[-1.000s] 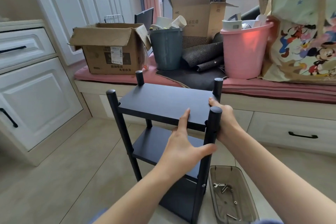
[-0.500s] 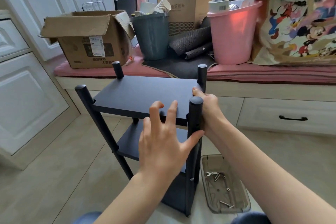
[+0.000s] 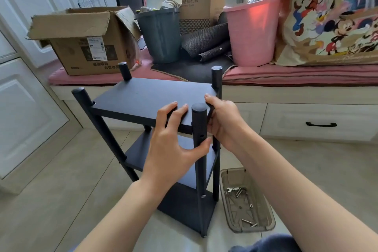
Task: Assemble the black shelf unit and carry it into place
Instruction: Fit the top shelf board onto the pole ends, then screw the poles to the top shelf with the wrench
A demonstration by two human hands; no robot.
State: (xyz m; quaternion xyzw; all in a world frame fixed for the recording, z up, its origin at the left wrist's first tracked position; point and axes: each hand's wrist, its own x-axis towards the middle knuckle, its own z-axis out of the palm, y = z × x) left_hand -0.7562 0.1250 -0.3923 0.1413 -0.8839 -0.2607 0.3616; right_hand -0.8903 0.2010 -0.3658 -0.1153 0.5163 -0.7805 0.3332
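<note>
The black shelf unit stands upright on the tiled floor in front of me, three boards between four round posts. My left hand has its fingers on the top board's near edge and its thumb against the near right post, below an open screw hole. My right hand grips the top board's right edge just behind that post.
A clear plastic tray with screws and a small wrench lies on the floor right of the shelf. Behind is a window seat with a pink cushion, a cardboard box, a grey bin, a pink bucket and a cartoon bag. White cabinets stand left.
My left hand lifted off the top board with fingers spread, then came back down onto its near edge and the post. The view shifted closer and lower; my right hand stayed on the board's right edge.
</note>
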